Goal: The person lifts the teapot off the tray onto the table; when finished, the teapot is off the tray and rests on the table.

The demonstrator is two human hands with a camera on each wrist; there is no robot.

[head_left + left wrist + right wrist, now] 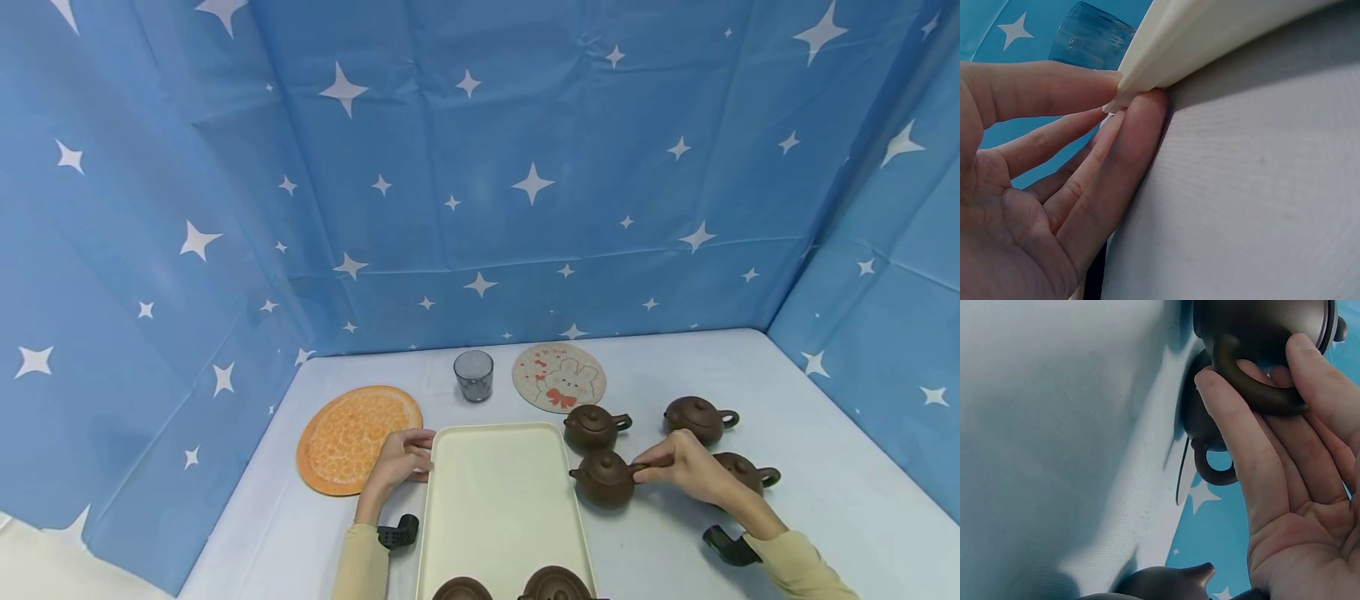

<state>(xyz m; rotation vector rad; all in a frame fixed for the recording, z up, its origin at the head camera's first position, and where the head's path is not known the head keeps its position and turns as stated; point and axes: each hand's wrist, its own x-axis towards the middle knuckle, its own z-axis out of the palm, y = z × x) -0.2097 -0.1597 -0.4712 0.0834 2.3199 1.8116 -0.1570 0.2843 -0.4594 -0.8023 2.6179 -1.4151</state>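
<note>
By its handle, a dark brown teapot [603,482] is held in my right hand [692,468], just right of the cream tray [502,500]. The right wrist view shows fingers and thumb around that handle [1260,394]; whether the base touches the table I cannot tell. My left hand [401,462] pinches the tray's left rim [1141,81], thumb on one side and fingers on the other. Two more brown teapots, one [462,589] on the left and another [555,583] on the right, sit at the tray's near end, cut off by the frame.
Behind the held teapot stands another teapot [591,428]. Farther right are two more, one at the back [696,418] and one partly behind my right hand [738,472]. A glass [474,375], an orange round mat [330,442] and a rabbit-print mat [547,375] lie beyond the tray.
</note>
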